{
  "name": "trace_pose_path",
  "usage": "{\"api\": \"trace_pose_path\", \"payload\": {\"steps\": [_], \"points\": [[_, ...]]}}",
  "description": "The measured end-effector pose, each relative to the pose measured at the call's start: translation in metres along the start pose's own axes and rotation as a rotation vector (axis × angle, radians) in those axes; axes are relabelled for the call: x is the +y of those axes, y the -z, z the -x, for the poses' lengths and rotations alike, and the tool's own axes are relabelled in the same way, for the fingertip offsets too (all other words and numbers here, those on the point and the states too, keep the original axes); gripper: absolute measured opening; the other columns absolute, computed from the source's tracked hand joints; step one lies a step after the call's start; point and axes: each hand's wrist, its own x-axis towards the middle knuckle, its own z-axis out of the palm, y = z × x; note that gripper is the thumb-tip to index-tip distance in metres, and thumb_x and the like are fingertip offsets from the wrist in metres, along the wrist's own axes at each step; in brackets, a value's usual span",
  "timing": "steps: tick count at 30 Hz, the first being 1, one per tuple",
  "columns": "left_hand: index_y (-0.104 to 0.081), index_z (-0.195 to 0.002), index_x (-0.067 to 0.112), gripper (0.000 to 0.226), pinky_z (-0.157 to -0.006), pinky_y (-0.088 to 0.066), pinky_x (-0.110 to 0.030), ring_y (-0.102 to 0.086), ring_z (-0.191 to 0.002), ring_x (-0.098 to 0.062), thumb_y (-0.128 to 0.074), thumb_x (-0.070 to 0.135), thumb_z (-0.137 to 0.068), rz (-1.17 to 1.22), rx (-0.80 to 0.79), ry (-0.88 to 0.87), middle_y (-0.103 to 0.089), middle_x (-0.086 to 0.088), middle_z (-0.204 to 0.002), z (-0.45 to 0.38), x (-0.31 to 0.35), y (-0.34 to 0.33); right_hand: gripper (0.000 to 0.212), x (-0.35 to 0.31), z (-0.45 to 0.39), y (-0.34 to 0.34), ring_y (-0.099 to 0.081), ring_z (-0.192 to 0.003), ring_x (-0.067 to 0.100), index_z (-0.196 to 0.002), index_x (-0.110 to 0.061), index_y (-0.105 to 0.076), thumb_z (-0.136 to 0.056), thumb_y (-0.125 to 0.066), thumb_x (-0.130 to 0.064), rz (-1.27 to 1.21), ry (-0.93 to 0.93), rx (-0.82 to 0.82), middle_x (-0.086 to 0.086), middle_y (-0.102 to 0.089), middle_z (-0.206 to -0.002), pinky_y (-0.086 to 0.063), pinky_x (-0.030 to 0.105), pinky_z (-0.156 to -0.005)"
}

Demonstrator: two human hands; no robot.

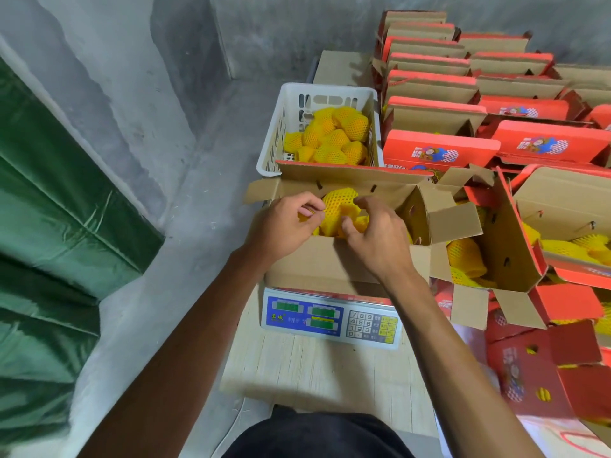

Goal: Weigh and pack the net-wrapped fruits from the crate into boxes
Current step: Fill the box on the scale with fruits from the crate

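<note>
Two hands are inside the open box [330, 259] that sits on the scale [330, 317]. Your left hand [284, 223] has fingers curled, pinching the yellow net of a wrapped fruit [337, 206] at the box's left side. Your right hand [377, 233] has fingers bent down onto the netted fruits at the box's middle; whether it grips one you cannot tell. Beyond the box stands the white crate [317, 94], partly filled with net-wrapped fruits [334, 137]. Right of the box lie red boxes [439, 150], some open and holding fruit. The scale rests on a pale worktop [314, 368].
</note>
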Motion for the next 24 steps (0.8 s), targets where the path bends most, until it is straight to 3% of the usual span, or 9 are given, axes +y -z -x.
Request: {"api": "trace_pose_path", "payload": {"steps": [12, 16, 21, 24], "points": [[-0.071, -0.109, 0.028, 0.022, -0.084, -0.058, -0.043, -0.068, -0.099, -0.006, -0.059, 0.04, -0.094, -0.002, 0.01, -0.053, -0.072, 0.014, -0.101, 0.01, 0.003, 0.004, 0.038, 0.002, 0.004, -0.003, -0.06, -0.119, 0.032, -0.128, -0.009, -0.064, -0.095, -0.066, -0.029, -0.008, 0.018, 0.01, 0.011, -0.069, -0.126, -0.045, 0.046, -0.102], [-0.07, -0.113, 0.015, 0.018, -0.09, -0.055, -0.044, -0.064, -0.104, -0.014, -0.066, 0.022, -0.097, 0.046, 0.167, -0.071, -0.071, 0.002, -0.109, 0.014, 0.0, 0.005, 0.038, 0.009, 0.005, 0.001, -0.058, -0.119, 0.033, -0.126, -0.008, -0.065, -0.095, -0.066, -0.031, 0.014, -0.011, 0.064, 0.012, -0.068, -0.124, -0.043, 0.045, -0.102], [-0.061, -0.125, 0.014, 0.034, -0.097, -0.047, -0.039, -0.049, -0.118, -0.02, -0.07, 0.026, -0.095, -0.019, 0.336, 0.135, -0.059, -0.005, -0.126, 0.018, -0.022, 0.003, 0.049, 0.035, 0.008, 0.005, -0.036, -0.143, 0.033, -0.134, -0.007, -0.058, -0.097, -0.057, -0.039, 0.325, -0.099, 0.087, 0.016, -0.049, -0.146, -0.025, 0.043, -0.117], [-0.05, -0.134, 0.021, 0.05, -0.091, -0.047, -0.034, -0.048, -0.12, -0.017, -0.071, 0.038, -0.092, 0.121, 0.356, 0.326, -0.052, 0.001, -0.134, 0.017, -0.037, 0.001, 0.051, 0.053, 0.011, 0.012, -0.028, -0.149, 0.035, -0.135, -0.006, -0.055, -0.098, -0.055, -0.04, 0.382, -0.145, 0.161, 0.019, -0.041, -0.153, -0.019, 0.045, -0.121]]}}
